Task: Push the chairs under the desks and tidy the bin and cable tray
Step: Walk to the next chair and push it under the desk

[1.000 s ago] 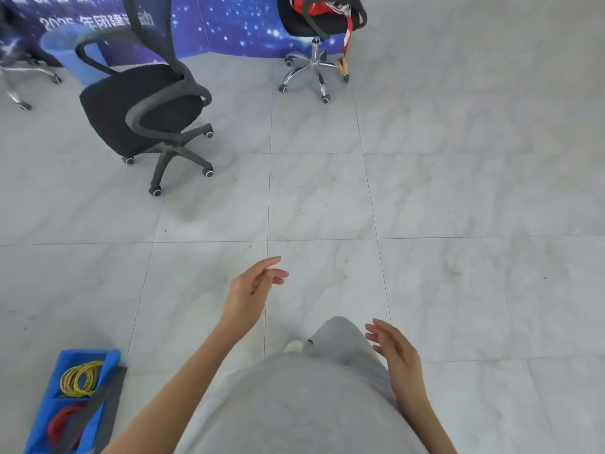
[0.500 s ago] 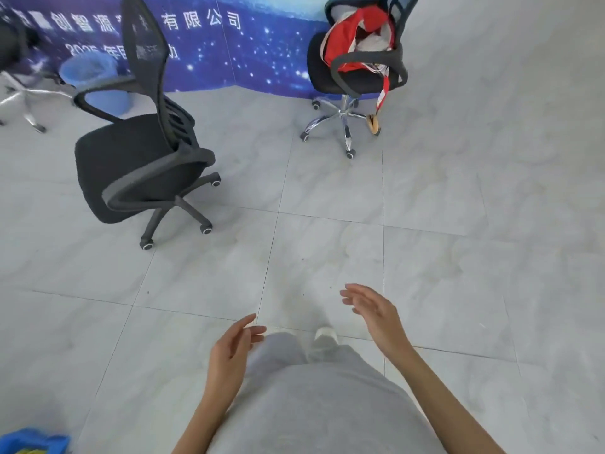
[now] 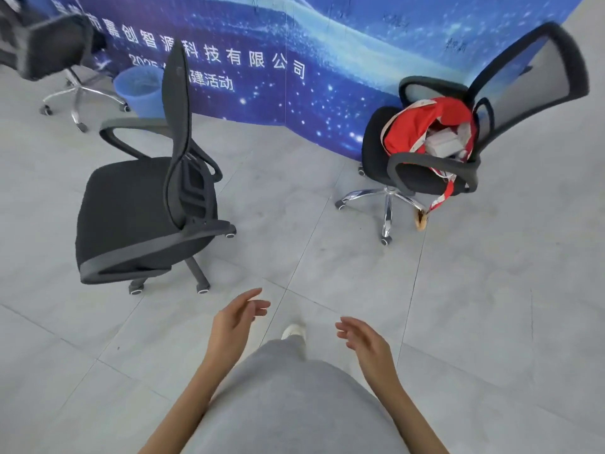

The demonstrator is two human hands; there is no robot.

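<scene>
A black office chair [image 3: 137, 204] stands on the tiled floor ahead to my left, its backrest edge-on toward me. A second black mesh chair [image 3: 425, 172] with a chrome base stands at the right, with a red bag [image 3: 415, 129] on its seat. A third chair [image 3: 55, 50] is at the far left by the banner. A blue bin [image 3: 139, 90] sits behind the near chair. My left hand [image 3: 237, 317] and my right hand [image 3: 363, 339] hang in front of me, fingers relaxed, holding nothing, short of the near chair.
A blue starry banner [image 3: 327, 60] with white characters runs across the back. Grey floor tiles [image 3: 491, 306] stretch between the chairs and to the right. My grey trousers and a white shoe [image 3: 294, 329] show below.
The view has moved forward and tilted up; the chairs are nearer and larger. The blue tray with cables has left the frame at the lower left. Both hands stay empty.
</scene>
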